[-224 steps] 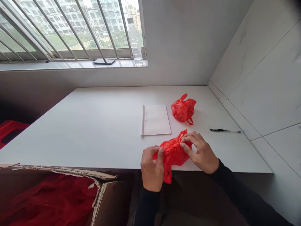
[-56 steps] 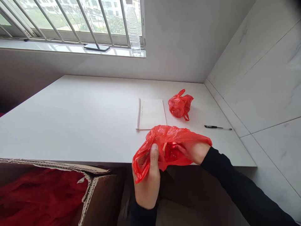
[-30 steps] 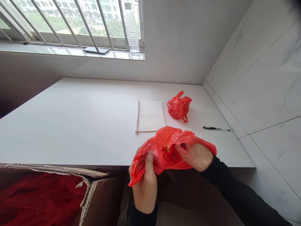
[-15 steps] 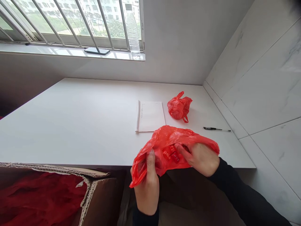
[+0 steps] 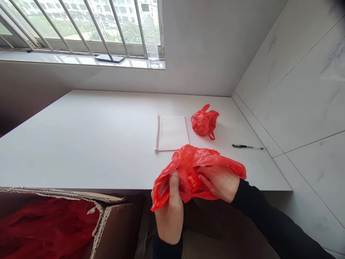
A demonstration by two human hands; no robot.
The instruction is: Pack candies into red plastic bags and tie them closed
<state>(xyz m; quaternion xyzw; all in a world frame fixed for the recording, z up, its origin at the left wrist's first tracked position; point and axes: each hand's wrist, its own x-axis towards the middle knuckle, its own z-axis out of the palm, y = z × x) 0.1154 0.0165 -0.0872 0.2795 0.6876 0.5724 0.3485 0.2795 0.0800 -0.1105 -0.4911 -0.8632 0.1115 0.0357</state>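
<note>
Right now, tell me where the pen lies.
In the head view, the pen lies at the right of the table, near the tiled wall, beyond the right hand.

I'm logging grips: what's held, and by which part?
The left hand grips the open red plastic bag by its rim; the right hand is inside, its hold unclear.

Held bag of glossy plastic (crinkled)

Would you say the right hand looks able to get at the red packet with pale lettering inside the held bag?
Probably yes: the left hand grips the open red bag, and the right hand is inside it, close beside the red packet, with nothing visible between.
</note>
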